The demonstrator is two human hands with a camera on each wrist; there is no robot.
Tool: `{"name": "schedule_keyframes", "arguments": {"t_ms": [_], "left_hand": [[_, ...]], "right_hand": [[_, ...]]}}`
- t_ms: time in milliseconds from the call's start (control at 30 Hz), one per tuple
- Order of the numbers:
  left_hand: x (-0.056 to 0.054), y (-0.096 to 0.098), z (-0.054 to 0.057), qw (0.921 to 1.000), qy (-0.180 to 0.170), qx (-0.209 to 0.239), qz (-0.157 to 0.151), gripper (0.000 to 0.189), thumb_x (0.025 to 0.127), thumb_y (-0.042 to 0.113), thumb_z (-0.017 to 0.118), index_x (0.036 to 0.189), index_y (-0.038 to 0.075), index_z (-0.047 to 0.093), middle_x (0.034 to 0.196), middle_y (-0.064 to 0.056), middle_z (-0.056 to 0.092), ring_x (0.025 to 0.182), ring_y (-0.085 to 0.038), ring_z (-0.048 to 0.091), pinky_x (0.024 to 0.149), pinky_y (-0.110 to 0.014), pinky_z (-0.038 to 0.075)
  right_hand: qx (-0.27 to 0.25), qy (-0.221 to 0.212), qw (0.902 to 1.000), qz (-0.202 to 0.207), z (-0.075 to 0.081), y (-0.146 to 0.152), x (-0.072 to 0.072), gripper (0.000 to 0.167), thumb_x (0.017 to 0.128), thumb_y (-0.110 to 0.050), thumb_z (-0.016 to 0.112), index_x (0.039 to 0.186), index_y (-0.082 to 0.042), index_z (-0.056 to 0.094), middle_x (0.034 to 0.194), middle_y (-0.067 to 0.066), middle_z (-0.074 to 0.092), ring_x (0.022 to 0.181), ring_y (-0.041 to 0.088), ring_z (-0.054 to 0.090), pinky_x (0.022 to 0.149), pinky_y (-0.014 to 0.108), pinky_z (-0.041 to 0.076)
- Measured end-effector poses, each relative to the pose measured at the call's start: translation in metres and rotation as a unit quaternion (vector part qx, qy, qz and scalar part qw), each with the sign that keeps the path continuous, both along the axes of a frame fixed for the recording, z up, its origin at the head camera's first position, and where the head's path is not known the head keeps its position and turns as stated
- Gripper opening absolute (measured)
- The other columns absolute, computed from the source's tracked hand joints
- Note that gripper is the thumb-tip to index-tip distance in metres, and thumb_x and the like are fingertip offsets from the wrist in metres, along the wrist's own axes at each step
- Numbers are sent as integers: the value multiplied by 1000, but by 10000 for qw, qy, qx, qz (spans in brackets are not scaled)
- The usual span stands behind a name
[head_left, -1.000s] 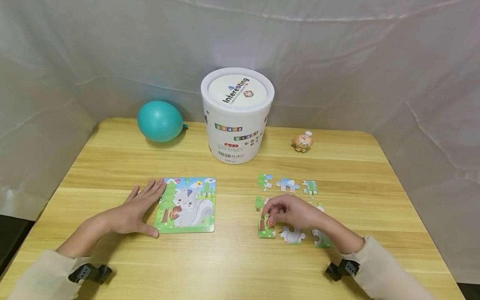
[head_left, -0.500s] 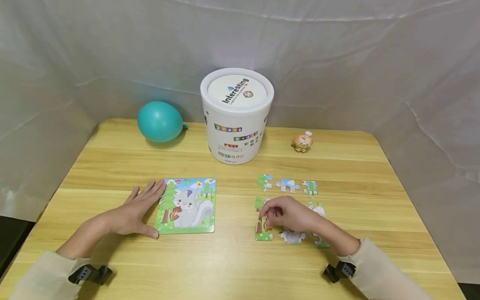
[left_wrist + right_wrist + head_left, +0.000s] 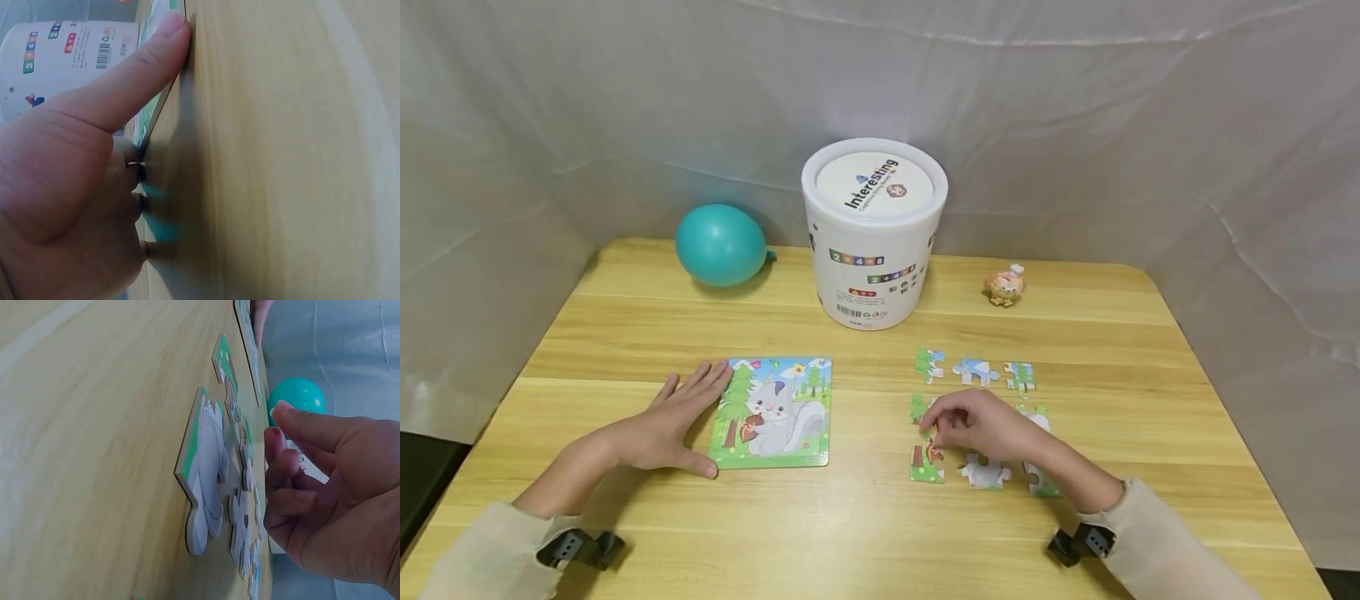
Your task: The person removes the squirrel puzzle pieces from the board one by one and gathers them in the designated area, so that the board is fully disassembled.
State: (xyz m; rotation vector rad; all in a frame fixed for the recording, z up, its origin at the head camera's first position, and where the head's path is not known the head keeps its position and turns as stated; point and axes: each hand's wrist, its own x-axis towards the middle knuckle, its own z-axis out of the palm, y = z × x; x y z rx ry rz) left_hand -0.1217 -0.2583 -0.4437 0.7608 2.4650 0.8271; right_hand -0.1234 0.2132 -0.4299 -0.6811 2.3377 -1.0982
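My left hand (image 3: 662,425) lies spread at the left side of a square picture puzzle (image 3: 773,417) with a squirrel holding an acorn. In the left wrist view the thumb tip (image 3: 172,22) rests on the puzzle's edge. My right hand (image 3: 981,427) hovers over the loose jigsaw pieces, fingers loosely bent. Just below its fingertips lies the bottom-left piece (image 3: 927,467), showing a trunk and part of an acorn. From the right wrist, thumb and index appear slightly apart, holding nothing, above that piece (image 3: 225,369). The hand covers the middle of the layout.
The pieces lie in rows, including a tree piece (image 3: 928,365), a sky piece (image 3: 976,372) and a grey body piece (image 3: 987,472). Behind stand a white lidded bucket (image 3: 874,250), a teal balloon (image 3: 721,246) and a small chick figurine (image 3: 1004,286). Grey cloth (image 3: 1037,125) hangs around the table.
The bottom-left piece has shifted slightly left and toward me with my right hand, then stayed in place. My left hand and the squirrel puzzle have not moved.
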Motion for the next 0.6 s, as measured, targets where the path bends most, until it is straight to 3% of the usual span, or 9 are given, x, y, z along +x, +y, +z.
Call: {"name": "schedule_keyframes", "arguments": {"t_ms": [233, 433, 600], "left_hand": [[-6, -1, 3, 9998, -12, 203, 76, 124, 75, 49, 86, 162, 0, 12, 167, -27, 4, 152, -50, -3, 115, -70, -8], [-27, 0, 18, 9955, 774, 94, 542, 98, 90, 39, 78, 159, -4, 24, 164, -31, 17, 149, -52, 18, 115, -69, 19], [-52, -6, 42, 9885, 1270, -222, 792, 90, 96, 34, 73, 160, -3, 22, 164, -30, 18, 148, -53, 20, 116, -67, 20]], "right_hand": [[91, 397, 9990, -207, 11, 15, -5, 20, 97, -17, 71, 117, -12, 73, 93, -7, 66, 84, 14, 60, 71, 27, 52], [-78, 966, 9922, -778, 34, 46, -18, 32, 100, -16, 67, 131, -6, 65, 109, 4, 69, 95, 20, 63, 75, 31, 54], [313, 1822, 9740, -1307, 56, 83, -31, 38, 103, -17, 63, 139, -5, 59, 128, 14, 65, 107, 26, 62, 78, 24, 51]]}}
